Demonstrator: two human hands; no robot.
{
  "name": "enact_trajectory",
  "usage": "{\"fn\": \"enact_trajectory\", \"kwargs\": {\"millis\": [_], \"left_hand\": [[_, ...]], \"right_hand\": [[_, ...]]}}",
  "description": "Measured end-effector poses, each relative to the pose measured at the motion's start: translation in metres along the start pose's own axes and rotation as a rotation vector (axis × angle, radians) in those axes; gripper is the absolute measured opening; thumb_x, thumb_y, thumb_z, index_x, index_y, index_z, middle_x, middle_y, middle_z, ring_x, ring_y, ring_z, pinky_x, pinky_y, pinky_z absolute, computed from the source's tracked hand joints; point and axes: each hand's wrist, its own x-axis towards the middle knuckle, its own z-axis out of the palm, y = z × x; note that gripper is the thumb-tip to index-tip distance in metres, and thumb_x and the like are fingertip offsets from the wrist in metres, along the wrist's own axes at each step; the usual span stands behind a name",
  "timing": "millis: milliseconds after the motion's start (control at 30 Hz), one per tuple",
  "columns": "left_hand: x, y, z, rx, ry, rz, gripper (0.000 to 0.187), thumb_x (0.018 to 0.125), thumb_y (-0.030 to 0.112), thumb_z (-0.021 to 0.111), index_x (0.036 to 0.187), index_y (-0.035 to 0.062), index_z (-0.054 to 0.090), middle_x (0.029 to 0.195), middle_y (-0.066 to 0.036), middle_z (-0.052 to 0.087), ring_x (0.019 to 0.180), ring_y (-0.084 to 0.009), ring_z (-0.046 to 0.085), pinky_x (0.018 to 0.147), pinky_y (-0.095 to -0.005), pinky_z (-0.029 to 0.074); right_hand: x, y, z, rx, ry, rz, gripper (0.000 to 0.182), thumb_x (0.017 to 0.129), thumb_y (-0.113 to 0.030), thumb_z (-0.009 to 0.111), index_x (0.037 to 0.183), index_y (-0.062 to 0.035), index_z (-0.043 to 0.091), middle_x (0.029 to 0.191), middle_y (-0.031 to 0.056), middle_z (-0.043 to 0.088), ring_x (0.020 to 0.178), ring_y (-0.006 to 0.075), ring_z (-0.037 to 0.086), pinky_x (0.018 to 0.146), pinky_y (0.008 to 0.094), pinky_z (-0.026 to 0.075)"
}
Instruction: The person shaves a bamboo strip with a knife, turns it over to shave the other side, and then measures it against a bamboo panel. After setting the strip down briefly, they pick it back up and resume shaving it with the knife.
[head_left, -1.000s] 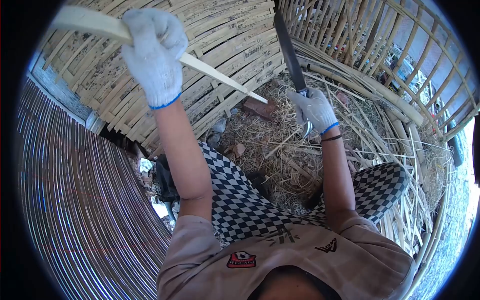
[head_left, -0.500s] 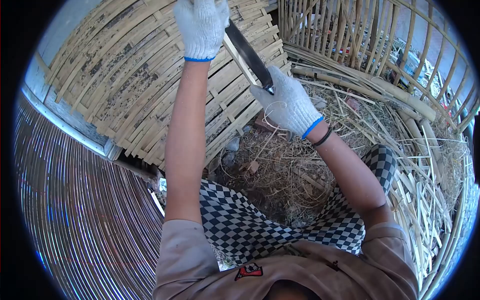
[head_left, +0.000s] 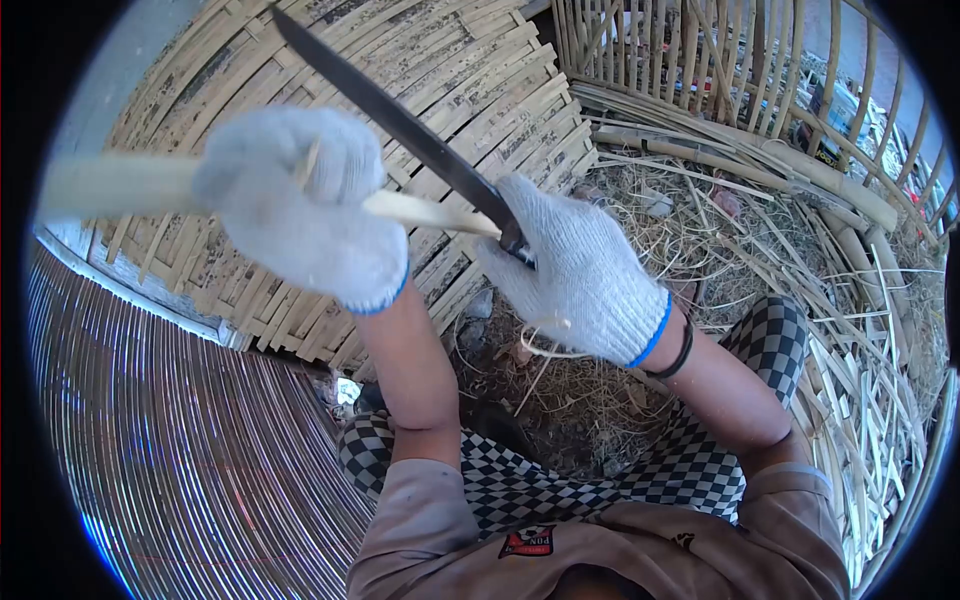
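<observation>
Both hands wear white knit gloves with blue cuffs. My left hand (head_left: 305, 205) is closed around a pale bamboo strip (head_left: 425, 212), whose blurred far part runs out to the left. The strip's near end meets my right hand (head_left: 575, 265). That hand grips the handle of a long dark machete (head_left: 400, 125), its blade slanting up and left above the strip. The handle is mostly hidden in the glove. A thin curled shaving (head_left: 548, 340) hangs below the right glove.
A woven bamboo panel (head_left: 470, 90) lies behind my hands. Bamboo poles (head_left: 830, 195) and a slatted bamboo fence (head_left: 690, 60) stand at the upper right. Split strips (head_left: 860, 430) lie on the right. Shavings (head_left: 590, 390) litter the ground between my checkered trouser legs (head_left: 770, 340).
My left hand has moved left and down, turning with the strip, which now lies nearly level. My right hand has come slightly lower, and the machete blade shows up to its tip.
</observation>
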Motion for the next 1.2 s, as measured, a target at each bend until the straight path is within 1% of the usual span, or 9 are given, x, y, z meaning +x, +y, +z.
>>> {"fn": "enact_trajectory", "kwargs": {"millis": [100,167,333,733,833,933,1033,1133,1200], "left_hand": [[-0.020,0.021,0.003,-0.161,-0.167,-0.058,0.047,0.109,0.038,0.053,0.067,0.0251,0.037,0.047,0.010,0.033,0.034,-0.0027,0.025,0.029,-0.0228,0.014],[-0.021,0.033,-0.017,-0.156,-0.424,-0.140,0.042,0.108,0.042,0.052,0.075,0.0167,0.047,0.054,0.004,0.046,0.041,-0.0077,0.042,0.037,-0.0260,0.037],[-0.060,0.030,0.055,0.409,0.196,0.161,0.049,0.104,0.055,0.052,0.075,0.0162,0.046,0.055,0.001,0.046,0.041,-0.0108,0.045,0.035,-0.0279,0.038],[-0.090,0.024,0.051,0.418,0.206,0.153,0.054,0.105,0.063,0.041,0.075,0.0181,0.048,0.060,0.004,0.042,0.047,-0.0109,0.037,0.045,-0.0296,0.031],[-0.095,0.028,0.052,0.492,0.189,0.141,0.057,0.106,0.064,0.037,0.075,0.0187,0.050,0.060,0.006,0.040,0.049,-0.0105,0.036,0.048,-0.0305,0.028],[-0.095,0.025,0.065,0.531,0.233,0.187,0.056,0.107,0.063,0.036,0.072,0.0199,0.046,0.058,0.006,0.039,0.049,-0.0109,0.034,0.049,-0.0309,0.027],[-0.096,0.018,0.068,0.564,0.263,0.200,0.054,0.107,0.061,0.038,0.070,0.0213,0.042,0.057,0.007,0.037,0.050,-0.0107,0.032,0.051,-0.0307,0.027],[-0.095,0.030,0.068,0.588,0.261,0.184,0.054,0.108,0.059,0.038,0.069,0.0222,0.040,0.056,0.008,0.036,0.050,-0.0103,0.033,0.051,-0.0301,0.027],[-0.098,0.027,0.073,0.582,0.297,0.201,0.054,0.108,0.059,0.038,0.069,0.0219,0.040,0.056,0.008,0.036,0.050,-0.0105,0.034,0.051,-0.0304,0.027]], "right_hand": [[-0.012,-0.009,0.015,-0.081,-0.086,-0.066,0.034,0.092,-0.020,0.069,0.116,-0.0002,0.057,0.072,0.0160,0.064,0.069,0.0394,0.068,0.060,0.0485,0.053],[-0.022,-0.003,0.031,-0.084,-0.015,-0.165,0.030,0.089,-0.017,0.068,0.110,-0.0010,0.055,0.071,0.0162,0.066,0.069,0.0371,0.071,0.058,0.0465,0.056],[-0.041,-0.008,0.027,-0.102,-0.141,-0.163,0.034,0.089,-0.018,0.070,0.118,-0.0040,0.059,0.074,0.0138,0.066,0.069,0.0338,0.070,0.058,0.0444,0.055],[-0.052,-0.007,0.043,-0.151,-0.201,-0.145,0.031,0.087,-0.014,0.069,0.115,-0.0052,0.060,0.081,0.0151,0.068,0.069,0.0337,0.071,0.054,0.0430,0.056],[-0.056,0.018,0.067,-0.034,-0.004,-0.207,0.031,0.088,-0.013,0.067,0.118,-0.0069,0.061,0.082,0.0143,0.068,0.070,0.0338,0.072,0.055,0.0432,0.056],[-0.061,0.013,0.057,0.005,-0.079,-0.226,0.029,0.085,-0.012,0.068,0.111,-0.0030,0.057,0.074,0.0138,0.069,0.062,0.0297,0.072,0.048,0.0397,0.055],[-0.058,0.000,0.044,-0.133,-0.298,-0.125,0.044,0.087,-0.014,0.068,0.129,-0.0062,0.058,0.083,0.0150,0.068,0.074,0.0342,0.071,0.060,0.0446,0.057],[-0.067,0.018,0.068,0.009,-0.052,-0.138,0.027,0.087,-0.013,0.067,0.112,-0.0065,0.059,0.082,0.0141,0.067,0.071,0.0339,0.071,0.053,0.0424,0.056],[-0.068,0.002,0.053,-0.061,-0.154,-0.115,0.024,0.087,-0.013,0.067,0.108,-0.0064,0.058,0.081,0.0146,0.067,0.071,0.0343,0.071,0.054,0.0434,0.056]]}}
